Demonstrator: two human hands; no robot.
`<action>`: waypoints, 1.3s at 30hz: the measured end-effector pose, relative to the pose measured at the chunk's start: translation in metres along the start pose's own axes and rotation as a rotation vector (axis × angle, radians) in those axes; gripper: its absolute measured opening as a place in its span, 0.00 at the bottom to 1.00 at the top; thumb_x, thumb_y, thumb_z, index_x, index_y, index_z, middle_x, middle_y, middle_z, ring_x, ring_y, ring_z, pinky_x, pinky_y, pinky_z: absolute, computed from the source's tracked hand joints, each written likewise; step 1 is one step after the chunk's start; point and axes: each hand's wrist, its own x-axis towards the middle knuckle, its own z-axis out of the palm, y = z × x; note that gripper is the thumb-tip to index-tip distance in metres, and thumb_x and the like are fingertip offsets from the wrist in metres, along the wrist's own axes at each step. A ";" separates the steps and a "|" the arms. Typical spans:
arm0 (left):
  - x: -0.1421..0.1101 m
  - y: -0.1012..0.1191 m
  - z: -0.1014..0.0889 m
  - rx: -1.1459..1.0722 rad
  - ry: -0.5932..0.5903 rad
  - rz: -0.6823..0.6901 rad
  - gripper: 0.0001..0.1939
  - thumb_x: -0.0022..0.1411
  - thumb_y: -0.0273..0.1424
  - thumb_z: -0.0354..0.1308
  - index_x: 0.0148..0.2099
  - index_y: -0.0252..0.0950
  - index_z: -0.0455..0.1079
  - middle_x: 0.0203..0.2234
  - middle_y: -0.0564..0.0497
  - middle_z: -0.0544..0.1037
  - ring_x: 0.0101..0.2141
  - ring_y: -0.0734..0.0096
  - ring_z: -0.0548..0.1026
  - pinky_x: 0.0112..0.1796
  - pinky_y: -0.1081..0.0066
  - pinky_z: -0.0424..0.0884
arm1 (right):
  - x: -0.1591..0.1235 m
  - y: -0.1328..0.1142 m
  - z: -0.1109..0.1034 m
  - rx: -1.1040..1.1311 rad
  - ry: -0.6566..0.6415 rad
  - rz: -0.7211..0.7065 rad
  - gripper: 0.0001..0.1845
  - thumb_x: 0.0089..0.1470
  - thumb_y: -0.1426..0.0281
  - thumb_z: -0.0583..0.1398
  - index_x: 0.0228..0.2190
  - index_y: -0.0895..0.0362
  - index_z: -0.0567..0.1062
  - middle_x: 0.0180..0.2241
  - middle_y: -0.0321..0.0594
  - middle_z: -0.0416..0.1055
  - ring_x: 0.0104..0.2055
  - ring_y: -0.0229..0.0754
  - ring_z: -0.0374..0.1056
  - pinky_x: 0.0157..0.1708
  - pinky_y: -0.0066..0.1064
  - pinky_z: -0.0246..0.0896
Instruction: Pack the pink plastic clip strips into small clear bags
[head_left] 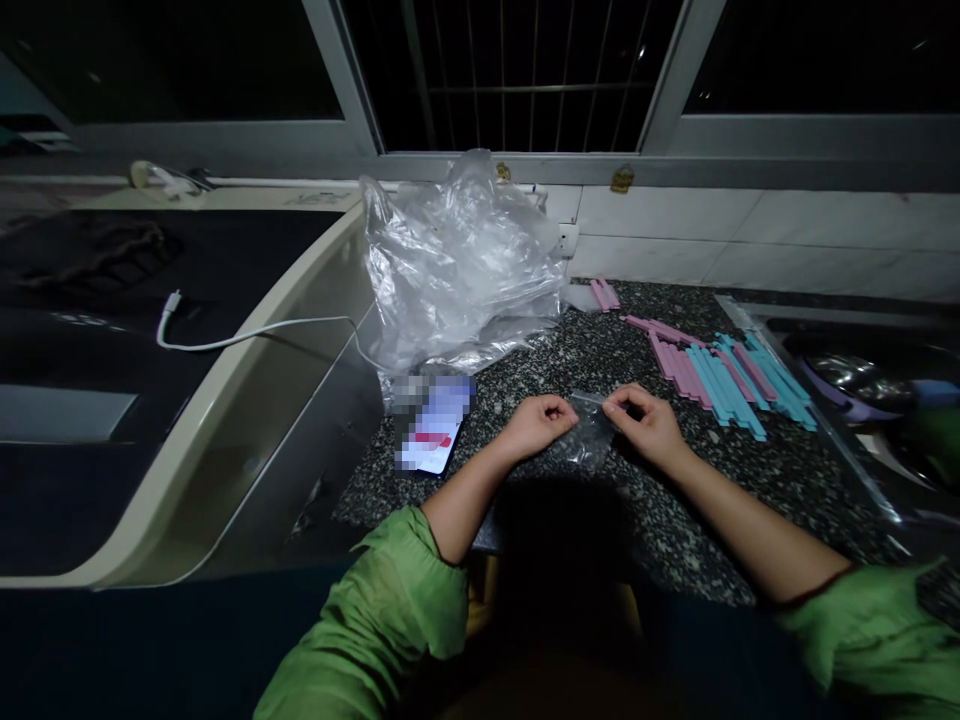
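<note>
The small clear bag (pixel 587 440) is above the dark speckled tabletop (pixel 525 385), its upper edge pinched in both grips: left hand (pixel 536 425) at its left side, right hand (pixel 646 425) at its right corner. The step appears to be handling the bag's mouth; any next move there calls for light, precise fingertips. Right of the bag lie pink strips (pixel 679 372) and blue strips (pixel 724 390); left of it, a phone (pixel 439 425); beyond it, crumpled plastic (pixel 465 260).
</note>
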 end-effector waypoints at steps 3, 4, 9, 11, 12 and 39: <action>-0.001 0.000 0.000 -0.006 -0.035 0.011 0.04 0.48 0.27 0.58 0.23 0.32 0.68 0.15 0.59 0.64 0.19 0.82 0.59 0.24 0.77 0.55 | 0.000 -0.001 0.001 0.011 -0.025 0.026 0.12 0.46 0.58 0.60 0.23 0.55 0.72 0.25 0.38 0.69 0.30 0.41 0.64 0.34 0.34 0.60; -0.001 0.000 0.000 -0.004 -0.047 0.012 0.04 0.48 0.27 0.58 0.24 0.32 0.69 0.15 0.59 0.65 0.19 0.82 0.59 0.24 0.77 0.55 | 0.000 -0.001 0.001 0.013 -0.028 0.029 0.12 0.46 0.58 0.60 0.23 0.55 0.72 0.25 0.38 0.69 0.30 0.41 0.64 0.34 0.34 0.60; -0.003 0.001 0.002 0.052 -0.096 0.047 0.06 0.48 0.30 0.60 0.25 0.31 0.70 0.17 0.57 0.66 0.21 0.80 0.61 0.25 0.77 0.57 | -0.001 -0.001 0.002 0.028 0.010 0.010 0.13 0.47 0.58 0.59 0.21 0.55 0.71 0.23 0.38 0.68 0.29 0.40 0.64 0.33 0.34 0.60; -0.003 0.001 0.002 0.096 -0.121 0.067 0.06 0.47 0.29 0.61 0.24 0.31 0.70 0.18 0.56 0.68 0.22 0.79 0.63 0.26 0.76 0.58 | 0.000 0.000 0.001 0.036 0.047 0.017 0.14 0.47 0.58 0.59 0.21 0.55 0.71 0.23 0.37 0.68 0.29 0.40 0.64 0.33 0.34 0.60; -0.003 0.001 0.002 0.121 -0.130 0.072 0.06 0.47 0.29 0.61 0.23 0.31 0.70 0.19 0.55 0.69 0.23 0.78 0.64 0.27 0.76 0.59 | 0.000 0.000 0.000 0.037 0.063 0.024 0.14 0.46 0.57 0.59 0.22 0.55 0.71 0.23 0.37 0.68 0.29 0.40 0.64 0.33 0.34 0.60; 0.004 -0.004 -0.004 -0.028 0.245 0.111 0.06 0.51 0.31 0.57 0.26 0.33 0.71 0.21 0.54 0.73 0.25 0.76 0.67 0.29 0.76 0.63 | 0.004 0.006 0.005 0.095 -0.092 0.122 0.14 0.45 0.58 0.59 0.22 0.56 0.72 0.24 0.36 0.72 0.28 0.40 0.67 0.32 0.32 0.62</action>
